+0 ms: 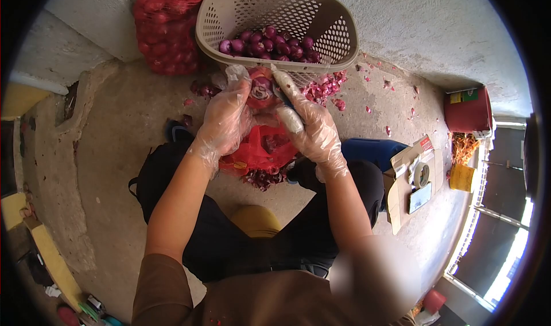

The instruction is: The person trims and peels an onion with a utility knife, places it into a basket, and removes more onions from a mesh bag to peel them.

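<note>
Both my hands wear clear plastic gloves and meet just in front of the basket. My left hand (225, 116) is closed around a red onion (262, 91), whose pale, ragged end faces me. Close against the onion's right side, my right hand (314, 125) grips a dark narrow tool (282, 96) that looks like a small knife; most of it is hidden by the fingers. Beneath the hands, a red mesh bag (267, 145) lies spread between my feet, with onion skins (264, 178) at its near edge.
A beige perforated basket (275, 65) holds several peeled onions (270, 44). Left of it stands a full red mesh sack (166, 28). Loose skins (327, 86) litter the floor. Cardboard (396, 197) with a tape roll (421, 175) and a phone-like slab (420, 197) lies at right, beside a blue object (370, 148).
</note>
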Motion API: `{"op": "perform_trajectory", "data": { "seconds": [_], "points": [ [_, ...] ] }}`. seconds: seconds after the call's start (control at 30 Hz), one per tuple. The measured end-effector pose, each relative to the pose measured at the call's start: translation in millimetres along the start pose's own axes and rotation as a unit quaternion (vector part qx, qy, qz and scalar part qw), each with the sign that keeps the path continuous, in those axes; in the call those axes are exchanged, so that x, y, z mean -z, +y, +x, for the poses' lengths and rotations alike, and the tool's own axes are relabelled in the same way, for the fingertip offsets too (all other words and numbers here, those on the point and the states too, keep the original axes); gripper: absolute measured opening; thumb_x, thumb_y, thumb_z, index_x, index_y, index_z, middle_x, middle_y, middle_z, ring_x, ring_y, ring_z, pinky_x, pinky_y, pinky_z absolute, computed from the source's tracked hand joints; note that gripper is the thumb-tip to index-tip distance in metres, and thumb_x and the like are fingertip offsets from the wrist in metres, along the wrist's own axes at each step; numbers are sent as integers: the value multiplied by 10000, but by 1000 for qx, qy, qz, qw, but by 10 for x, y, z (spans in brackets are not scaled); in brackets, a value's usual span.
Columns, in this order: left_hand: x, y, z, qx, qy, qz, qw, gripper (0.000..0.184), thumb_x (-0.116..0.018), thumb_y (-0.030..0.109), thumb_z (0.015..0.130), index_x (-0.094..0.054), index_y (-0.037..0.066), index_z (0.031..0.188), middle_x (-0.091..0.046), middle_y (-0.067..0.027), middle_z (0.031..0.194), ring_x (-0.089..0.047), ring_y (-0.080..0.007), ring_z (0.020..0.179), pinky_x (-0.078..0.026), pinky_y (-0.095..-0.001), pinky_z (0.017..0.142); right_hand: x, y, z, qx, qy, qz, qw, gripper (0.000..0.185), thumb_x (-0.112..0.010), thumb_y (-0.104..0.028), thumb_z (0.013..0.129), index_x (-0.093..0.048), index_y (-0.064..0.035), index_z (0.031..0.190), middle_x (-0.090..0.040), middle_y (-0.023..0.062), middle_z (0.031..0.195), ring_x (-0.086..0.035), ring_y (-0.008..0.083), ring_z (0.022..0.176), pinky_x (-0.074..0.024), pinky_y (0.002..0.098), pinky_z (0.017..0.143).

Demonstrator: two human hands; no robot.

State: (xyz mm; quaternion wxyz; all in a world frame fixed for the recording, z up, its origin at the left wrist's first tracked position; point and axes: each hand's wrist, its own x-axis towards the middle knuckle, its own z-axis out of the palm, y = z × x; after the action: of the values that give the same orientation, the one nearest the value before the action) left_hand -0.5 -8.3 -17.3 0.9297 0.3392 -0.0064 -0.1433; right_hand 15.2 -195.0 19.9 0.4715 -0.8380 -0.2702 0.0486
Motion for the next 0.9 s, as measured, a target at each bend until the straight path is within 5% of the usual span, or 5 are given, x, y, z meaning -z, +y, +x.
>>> {"op": "perform_trajectory", "data": {
  "seconds": [0.2,0.5,0.67,0.9],
  "points": [
    [17,32,-20,12,-9,23,1000,484,-503,409,1010,-440,60,1340,-585,-109,1254,-609,-251,1147,-567,-461,900,-17,42,-6,-13,28,53,998,531,-560,-172,969,-415,-138,1479,-584,217,1319,-572,374,1210,-471,389,988],
    [17,32,-55,42,-17,23,999,450,-507,422,1009,-439,93,1308,-587,-159,1218,-635,-249,1048,-528,-374,641,11,68,7,-107,77,162,978,510,-552,-121,978,-426,-52,1468,-586,158,1357,-533,193,1262,-411,316,1041],
    [-1,61,-50,19,18,37,999,476,-500,422,1011,-463,56,1313,-582,-181,1218,-621,-278,1087,-556,-416,818,187,11,-31,-120,5,224,967,640,-589,-199,966,-315,-66,1528,-535,153,1408,-507,192,1263,-399,311,1043],
    [-12,99,-96,19,91,-3,996,461,-532,372,999,-479,53,1328,-582,-132,1254,-593,-240,1154,-512,-459,987,149,21,-33,-86,-54,258,961,775,-623,-294,952,-205,-67,1565,-518,127,1366,-520,124,1060,-461,276,901]
  ]
}}
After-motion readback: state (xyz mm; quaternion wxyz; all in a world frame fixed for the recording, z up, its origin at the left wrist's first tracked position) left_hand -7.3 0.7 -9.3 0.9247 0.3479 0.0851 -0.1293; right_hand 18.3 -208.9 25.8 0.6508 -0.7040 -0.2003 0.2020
